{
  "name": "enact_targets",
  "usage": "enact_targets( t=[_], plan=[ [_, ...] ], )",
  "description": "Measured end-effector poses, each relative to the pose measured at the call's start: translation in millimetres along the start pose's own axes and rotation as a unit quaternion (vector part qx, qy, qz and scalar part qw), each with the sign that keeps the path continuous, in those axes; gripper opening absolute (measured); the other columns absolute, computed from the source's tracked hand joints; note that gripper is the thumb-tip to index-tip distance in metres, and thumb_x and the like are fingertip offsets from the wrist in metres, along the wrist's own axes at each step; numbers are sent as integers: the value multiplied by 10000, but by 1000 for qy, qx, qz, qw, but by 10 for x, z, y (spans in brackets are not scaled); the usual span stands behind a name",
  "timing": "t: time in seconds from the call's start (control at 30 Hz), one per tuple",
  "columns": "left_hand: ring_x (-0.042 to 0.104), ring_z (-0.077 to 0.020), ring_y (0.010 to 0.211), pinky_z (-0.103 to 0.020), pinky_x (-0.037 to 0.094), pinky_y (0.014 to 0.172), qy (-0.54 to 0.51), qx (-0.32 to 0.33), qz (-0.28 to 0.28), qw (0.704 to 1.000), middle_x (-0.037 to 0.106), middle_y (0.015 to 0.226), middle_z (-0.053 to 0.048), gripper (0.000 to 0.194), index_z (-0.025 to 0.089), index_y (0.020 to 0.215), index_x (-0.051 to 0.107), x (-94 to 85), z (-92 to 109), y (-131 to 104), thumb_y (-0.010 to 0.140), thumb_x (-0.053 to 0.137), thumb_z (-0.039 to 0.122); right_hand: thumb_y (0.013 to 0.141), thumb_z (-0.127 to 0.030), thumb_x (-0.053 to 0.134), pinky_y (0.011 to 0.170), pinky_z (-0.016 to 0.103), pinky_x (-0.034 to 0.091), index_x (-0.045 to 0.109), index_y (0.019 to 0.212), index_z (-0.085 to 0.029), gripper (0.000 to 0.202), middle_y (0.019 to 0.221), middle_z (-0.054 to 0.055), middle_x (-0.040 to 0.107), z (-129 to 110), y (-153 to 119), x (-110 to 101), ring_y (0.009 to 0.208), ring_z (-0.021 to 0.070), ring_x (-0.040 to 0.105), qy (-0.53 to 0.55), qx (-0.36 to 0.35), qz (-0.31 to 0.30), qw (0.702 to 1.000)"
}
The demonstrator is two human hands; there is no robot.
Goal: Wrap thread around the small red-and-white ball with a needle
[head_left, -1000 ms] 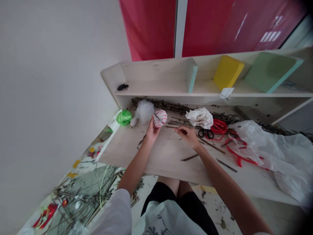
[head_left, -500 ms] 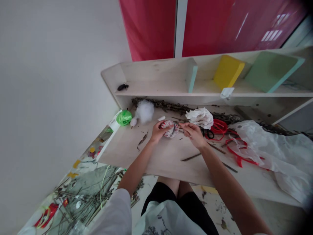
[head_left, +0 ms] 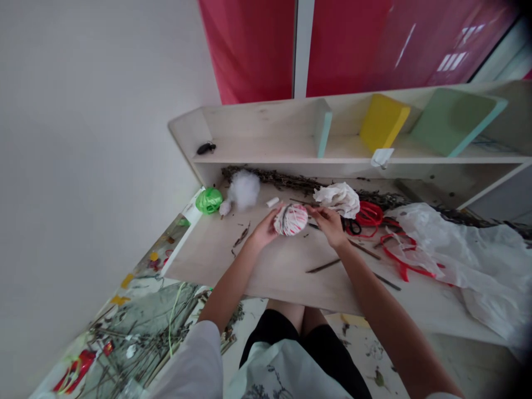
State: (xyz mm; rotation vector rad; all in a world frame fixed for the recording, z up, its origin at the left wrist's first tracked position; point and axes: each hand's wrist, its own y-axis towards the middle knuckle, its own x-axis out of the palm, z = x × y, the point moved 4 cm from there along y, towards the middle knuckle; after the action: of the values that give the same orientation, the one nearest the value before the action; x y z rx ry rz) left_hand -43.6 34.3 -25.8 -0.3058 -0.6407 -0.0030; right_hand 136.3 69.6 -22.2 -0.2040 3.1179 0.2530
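Left hand (head_left: 265, 230) curled round string-wrapped ball (head_left: 291, 220); right hand (head_left: 331, 224) partly closed at ball's two o'clock, hold unclear. Apparently winding step; next calls for steady left grip.

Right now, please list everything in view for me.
Desk: one, pale, middle
Shelf: one, pale, back
Wound ball: one, white and red, centre
Bundle: one, green, left on desk
Fluff: one, white, back left
Crumpled sheet: one, white, back middle
Ribbon: uncounted, red, desk right
Plastic sheet: one, translucent, far right
Sticks: several, brown, on desk
Dividers: three, yellow and green, shelf
Small object: one, black, shelf left
Panels: two, red, back
Floor litter: uncounted, mixed, left
Left hand: one, bare, holding ball
Right hand: one, bare, ball's right
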Motion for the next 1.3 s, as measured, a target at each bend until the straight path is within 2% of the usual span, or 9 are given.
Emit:
enact_targets(
  t=[0.1, 0.27, 0.37, 0.5, 0.6, 0.77, 0.97, 1.13, 1.3],
  plan=[
    [594, -164, 1120, -273, 482, 922, -97, -4, 57, 994, 653, 1203, -53, 325, 179, 1077, 662, -38, 72, 17, 903, 494, 396, 679, -572, 650, 459, 251, 254, 629, 659, -174, 399, 510, -21, 464, 9, -21, 25, 490, 97, 350, -69, -43, 11, 997],
    [587, -156, 1134, -262, 511, 884, -128, 47, 99, 986, 608, 1277, -51, 384, 198, 1138, 627, -79, 106, 28, 918, 441, 452, 723, -525, 634, 473, 249, 301, 680, 690, -177, 352, 561, 10, 571, -52, -168, 239, 499, 107, 417, -153, -80, -115, 978],
    [605, -172, 1094, -258, 520, 826, -66, 87, 141, 984, 645, 1205, -64, 371, 196, 1117, 643, -140, 64, 58, 844, 571, 437, 736, -511, 635, 485, 250, 326, 676, 690, -177, 339, 549, 6, 569, -132, -255, 331, 495, 110, 438, -142, -69, -163, 974],
    [645, -208, 960, -300, 515, 769, 92, 139, 173, 971, 695, 1036, -75, 412, 182, 1019, 682, -151, 33, 51, 665, 759, 377, 709, -544, 661, 465, 242, 304, 650, 664, -174, 374, 500, -12, 509, -234, -257, 292, 475, 99, 409, -75, -35, -140, 987],
    [645, -176, 839, -280, 492, 754, 174, 171, 140, 960, 705, 935, -66, 427, 154, 942, 698, -67, 31, 1, 570, 826, 319, 672, -570, 685, 447, 239, 278, 619, 639, -184, 393, 489, -28, 477, -257, -196, 188, 451, 85, 360, -18, -10, -105, 994],
    [635, -161, 743, -267, 462, 710, 240, 70, -35, 968, 717, 881, -68, 445, 135, 938, 727, 111, -71, -82, 556, 837, 334, 594, -577, 747, 417, 236, 274, 524, 565, -203, 437, 421, -73, 334, -174, -84, 24, 406, 61, 257, 66, 32, -54, 996],
    [615, -129, 655, -234, 459, 615, 121, -32, -55, 991, 726, 870, -55, 378, 155, 979, 730, 51, -113, -48, 657, 781, 347, 603, -598, 714, 416, 225, 228, 574, 626, -188, 434, 473, -53, 408, 37, -4, -17, 433, 67, 301, 13, 36, -26, 999],
    [652, -151, 871, -252, 514, 784, -46, -53, 11, 997, 718, 979, -50, 258, 164, 1022, 694, 34, -37, 18, 853, 586, 326, 644, -566, 663, 454, 244, 263, 588, 632, -188, 386, 489, -31, 459, 96, -18, 67, 465, 95, 355, -59, -2, -33, 998],
    [635, -160, 1008, -285, 510, 889, -110, -26, 29, 993, 695, 1067, -39, 278, 176, 1081, 648, 31, 44, 48, 884, 536, 337, 708, -559, 617, 478, 260, 286, 599, 636, -190, 377, 512, -12, 480, 33, -108, 175, 481, 115, 381, -114, -50, -51, 991]
  ],
)
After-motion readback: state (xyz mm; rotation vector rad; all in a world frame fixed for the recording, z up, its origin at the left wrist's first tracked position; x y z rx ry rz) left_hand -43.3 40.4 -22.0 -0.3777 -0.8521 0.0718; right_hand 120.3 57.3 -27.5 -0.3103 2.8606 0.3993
